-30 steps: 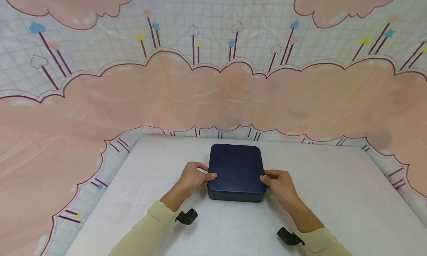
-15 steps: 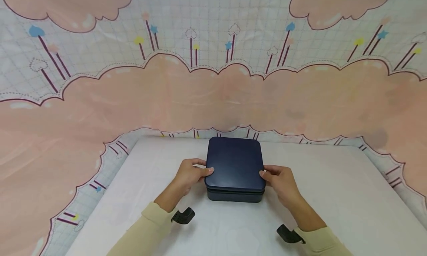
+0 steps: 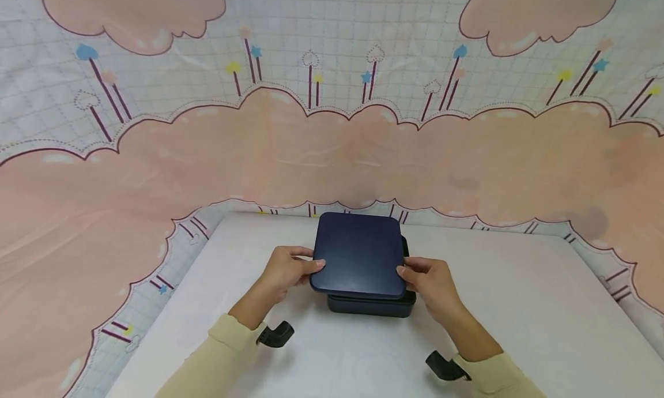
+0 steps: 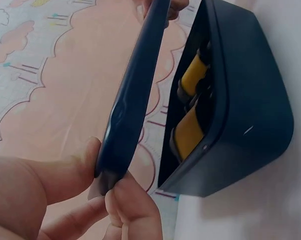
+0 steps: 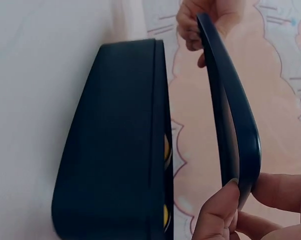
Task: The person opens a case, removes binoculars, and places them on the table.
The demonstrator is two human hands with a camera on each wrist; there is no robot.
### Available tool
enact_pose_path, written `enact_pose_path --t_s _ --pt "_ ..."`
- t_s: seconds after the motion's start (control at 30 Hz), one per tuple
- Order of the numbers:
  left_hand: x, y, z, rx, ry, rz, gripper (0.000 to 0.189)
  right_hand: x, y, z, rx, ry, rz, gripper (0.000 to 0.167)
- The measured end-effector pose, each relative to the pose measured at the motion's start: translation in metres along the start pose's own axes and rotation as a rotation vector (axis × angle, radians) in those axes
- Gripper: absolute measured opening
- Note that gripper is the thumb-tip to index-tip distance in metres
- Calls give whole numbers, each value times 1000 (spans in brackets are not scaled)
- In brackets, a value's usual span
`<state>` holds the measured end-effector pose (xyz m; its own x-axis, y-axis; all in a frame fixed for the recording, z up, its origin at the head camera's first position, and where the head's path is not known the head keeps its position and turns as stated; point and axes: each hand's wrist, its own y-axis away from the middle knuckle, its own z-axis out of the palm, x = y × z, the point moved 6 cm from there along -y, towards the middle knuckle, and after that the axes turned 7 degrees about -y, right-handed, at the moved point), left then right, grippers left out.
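Note:
My left hand pinches the left edge of a dark blue lid, thumb on top and fingers beneath. On the opposite edge my right hand holds the lid the same way. The lid is raised off a matching dark blue rectangular box and shifted left, so a strip of its right side shows. In the left wrist view a gap separates lid and box, and yellow pieces with dark parts lie inside. Most of the contents stay hidden under the lid in the head view.
The box stands on a white-covered table. Behind it hangs a printed cloth with pink clouds, which also drops past the table's sides. Black wrist mounts stick out from both cuffs.
The lid sat down on the box a second ago. Both hands have lifted it up, then moved it to the left, uncovering the box's right edge.

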<state>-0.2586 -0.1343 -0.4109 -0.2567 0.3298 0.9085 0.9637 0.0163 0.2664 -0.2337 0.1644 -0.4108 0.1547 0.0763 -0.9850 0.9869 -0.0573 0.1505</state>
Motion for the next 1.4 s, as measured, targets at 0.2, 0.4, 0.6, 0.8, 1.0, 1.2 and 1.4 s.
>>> enact_pose_path --t_s 0.2,0.4,0.6,0.8,1.0,1.2,1.4 --pt "1 7 -20 12 34 0 41 -6 -1 15 -28 -47 -25 39" --pt "-4 15 -40 50 19 -12 44 -9 2 32 -27 -83 -37 36" --pt "-6 23 -56 85 3 -18 49 -12 4 47 -28 -119 -47 35" --pt "-17 34 -70 92 -7 -30 50 -10 13 65 -36 -127 -51 35" --pt "-22 39 -87 78 -51 3 51 -14 20 83 -57 -63 -111 41" --pt "-20 34 -102 61 -74 38 52 -21 23 95 -89 66 -135 50" --pt "-25 32 -118 45 -83 51 54 -29 26 109 -154 71 -141 55"
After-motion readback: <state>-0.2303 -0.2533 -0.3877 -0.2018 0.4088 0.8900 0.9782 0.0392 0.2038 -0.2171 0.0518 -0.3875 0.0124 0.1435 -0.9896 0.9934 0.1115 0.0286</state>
